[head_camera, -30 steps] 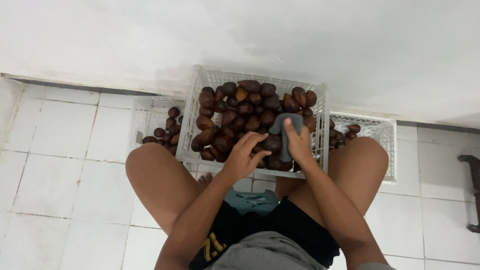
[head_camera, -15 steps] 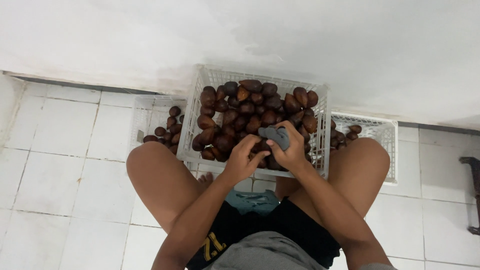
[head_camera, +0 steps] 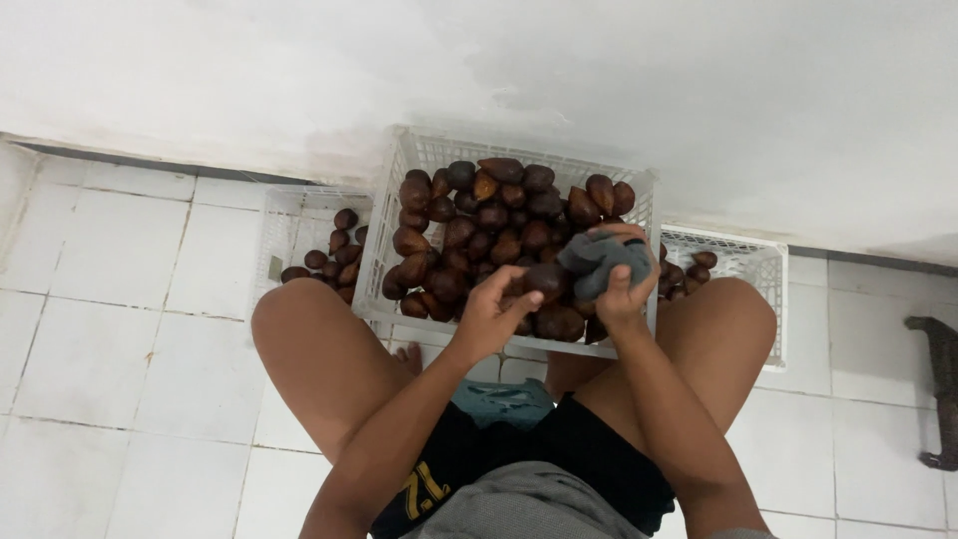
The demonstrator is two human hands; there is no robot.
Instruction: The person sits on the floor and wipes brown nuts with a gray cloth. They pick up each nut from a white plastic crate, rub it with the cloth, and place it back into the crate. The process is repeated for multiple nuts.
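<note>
— One dark brown, scaly, teardrop-shaped fruit point(head_camera: 548, 279) sits between the fingertips of the left hand point(head_camera: 496, 317), just above the front edge of the heap. The fingers are curled around it, gripping it from the near side.

— And the right hand point(head_camera: 621, 289)?

— Clenched on a crumpled grey cloth point(head_camera: 596, 263), which is pressed against the right side of that same fruit. Thumb on top, the other fingers wrapped under the cloth.

— So fruit and cloth are touching?

— They meet, yes, over the front right part of the white slatted plastic crate point(head_camera: 414, 165), which is piled high with more of the same brown fruit point(head_camera: 469, 225).

— How would you do the rubbing well?

— My judgement: keep the fruit pinched lightly at its ends so the skin is exposed, turn it with the left fingers while the cloth stays bunched and firm, and hold it over the crate so a slip drops it back into the pile.

— What lies around?

— A lower white crate point(head_camera: 289, 225) on the left with a few fruits in it, another white crate point(head_camera: 743, 262) on the right behind the knee, both on the white tiled floor point(head_camera: 110, 269). The person sits with bare knees either side of the full crate, against a white wall point(head_camera: 499, 70). A dark object point(head_camera: 938, 389) lies at the far right edge; I cannot tell what it is.
</note>
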